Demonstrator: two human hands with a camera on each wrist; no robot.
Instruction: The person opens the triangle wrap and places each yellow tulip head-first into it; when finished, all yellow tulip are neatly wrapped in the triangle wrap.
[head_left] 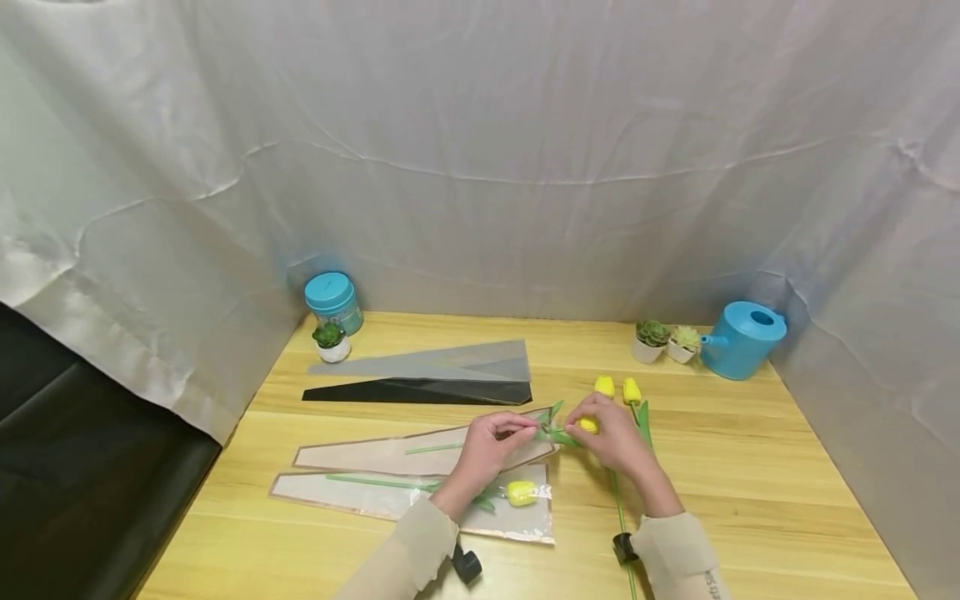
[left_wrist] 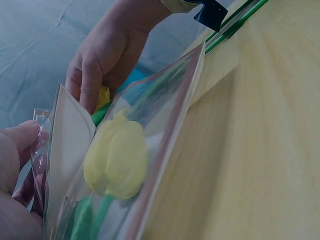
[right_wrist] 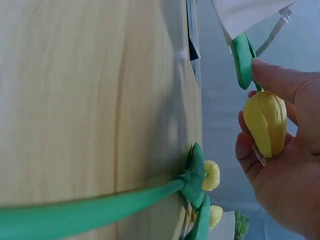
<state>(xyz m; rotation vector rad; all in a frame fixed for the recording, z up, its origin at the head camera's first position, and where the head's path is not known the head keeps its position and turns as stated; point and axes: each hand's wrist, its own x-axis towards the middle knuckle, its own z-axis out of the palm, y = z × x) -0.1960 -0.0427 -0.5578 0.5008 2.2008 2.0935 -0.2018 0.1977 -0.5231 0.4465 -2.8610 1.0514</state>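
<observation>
My left hand [head_left: 487,450] pinches the clear sleeve [head_left: 375,459]; my right hand [head_left: 611,433] grips the tulip [right_wrist: 265,122], its stem [head_left: 433,448] inside. I judge I'm mid-insertion; the next move calls for easing the leaves [right_wrist: 242,62] in.

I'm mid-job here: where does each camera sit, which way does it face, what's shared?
Head: worn on the head, facing forward and down over the table; left hand, right hand and forearms show.
Left wrist: worn there, facing a wrapped yellow tulip; the left hand pinches a clear wrapper at the left edge, right hand beyond.
Right wrist: worn there, facing the held yellow tulip, with loose tulips beyond; only the right hand shows.
Shared: all three show the right hand; only head and left wrist show the left.
</observation>
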